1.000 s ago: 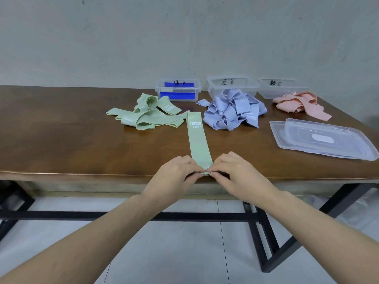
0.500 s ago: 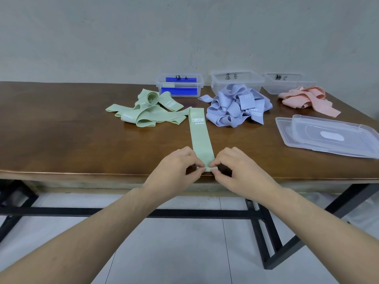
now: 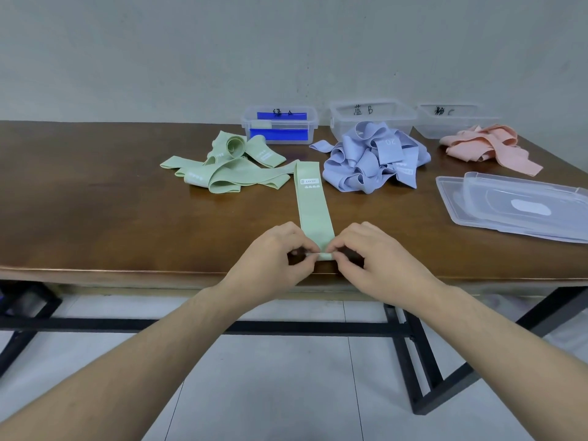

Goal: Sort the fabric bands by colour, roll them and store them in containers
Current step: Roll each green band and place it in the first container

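Observation:
A green fabric band [image 3: 313, 206] lies flat and straight on the wooden table [image 3: 95, 224], running from the green pile toward me. Its near end is turned over into a small fold at the table's front edge. My left hand [image 3: 270, 261] pinches that fold from the left and my right hand [image 3: 372, 259] pinches it from the right. Behind lie a green pile [image 3: 222, 167], a lilac-blue pile [image 3: 372, 160] and a pink pile [image 3: 486, 146]. Three clear containers stand at the back: one with blue labels [image 3: 280, 124], a middle one [image 3: 372, 113] and a right one [image 3: 451, 117].
Stacked clear plastic lids [image 3: 515, 208] lie on the right part of the table. A grey wall rises right behind the containers. Black table legs and a pale tiled floor show below the front edge.
The view has shifted slightly. Both hands stay at the band's near end, and the end has been turned over into a small fold between the fingertips.

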A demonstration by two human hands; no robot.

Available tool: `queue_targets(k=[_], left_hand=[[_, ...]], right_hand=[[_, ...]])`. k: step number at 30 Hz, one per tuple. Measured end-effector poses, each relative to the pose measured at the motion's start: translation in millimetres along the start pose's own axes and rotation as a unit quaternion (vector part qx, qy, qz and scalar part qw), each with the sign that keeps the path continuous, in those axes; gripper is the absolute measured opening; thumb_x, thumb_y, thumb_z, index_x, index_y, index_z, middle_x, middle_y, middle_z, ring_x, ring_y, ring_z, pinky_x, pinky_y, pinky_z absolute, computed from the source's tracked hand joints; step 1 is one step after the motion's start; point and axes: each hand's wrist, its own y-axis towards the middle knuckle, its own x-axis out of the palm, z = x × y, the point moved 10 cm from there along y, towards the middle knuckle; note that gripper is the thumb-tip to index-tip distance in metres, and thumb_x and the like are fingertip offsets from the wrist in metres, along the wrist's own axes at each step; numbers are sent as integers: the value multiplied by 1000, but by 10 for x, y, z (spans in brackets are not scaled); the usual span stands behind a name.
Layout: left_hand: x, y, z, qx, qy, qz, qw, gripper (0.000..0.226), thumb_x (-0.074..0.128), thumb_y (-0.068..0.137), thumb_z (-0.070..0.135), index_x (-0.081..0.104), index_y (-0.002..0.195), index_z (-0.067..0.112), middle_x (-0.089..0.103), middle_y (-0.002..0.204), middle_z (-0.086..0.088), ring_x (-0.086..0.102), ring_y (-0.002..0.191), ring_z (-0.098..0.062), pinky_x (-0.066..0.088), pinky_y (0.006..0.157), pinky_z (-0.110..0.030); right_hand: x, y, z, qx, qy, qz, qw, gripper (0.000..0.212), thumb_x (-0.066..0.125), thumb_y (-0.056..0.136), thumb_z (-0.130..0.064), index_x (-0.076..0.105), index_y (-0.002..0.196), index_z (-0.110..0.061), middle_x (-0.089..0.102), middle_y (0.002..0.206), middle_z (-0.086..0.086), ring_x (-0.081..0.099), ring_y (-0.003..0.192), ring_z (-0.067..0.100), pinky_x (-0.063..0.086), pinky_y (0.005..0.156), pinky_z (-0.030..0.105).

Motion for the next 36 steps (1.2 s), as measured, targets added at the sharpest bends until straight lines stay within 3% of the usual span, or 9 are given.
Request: queue_targets(k=[7,13,20,26,33,36], left_hand=[[8,19,-6,3,17,-6,1000,10,66,93,19,73,98,25,56,94,11,55,83,-10,43,71,-14],[10,66,37,29,67,-23,997,20,74,87,25,75,106,21,56,98,10,51,78,-7,44,72,-17],[0,71,48,26,44,-28,998,18,72,89,21,76,106,20,58,94,11,54,76,-10,45,67,-16],[12,-65,172,56,57,-21,997,14,71,90,24,77,102,20,57,89,13,50,72,-1,36,65,-6],[-5,-98,257,77,75,-13,994,17,75,86,18,74,103,19,51,91,18,47,75,7,35,69,-2],[-27,-76,207,49,80,-5,996,15,73,88,19,75,102,20,50,90,20,45,73,0,35,68,-4]], right_hand=[[45,76,96,28,17,-7,999,18,59,98,-20,71,109,-28,55,97,-15,45,93,7,38,78,15],[25,76,158,41,56,1,998,15,61,96,-19,71,106,-25,54,101,-16,48,100,7,37,77,10],[50,75,143,23,34,-10,999,18,70,92,-29,72,109,-24,53,101,-19,44,96,5,38,83,15],[-12,-41,7,1,32,-9,999,12,67,94,-31,74,103,-29,50,94,-26,45,92,7,39,64,12],[28,17,61,22,39,-30,999,10,66,95,-29,73,100,-32,56,93,-22,45,93,3,41,75,20],[31,52,105,38,49,-35,997,10,67,94,-30,74,99,-35,58,93,-20,45,93,4,41,79,20]])
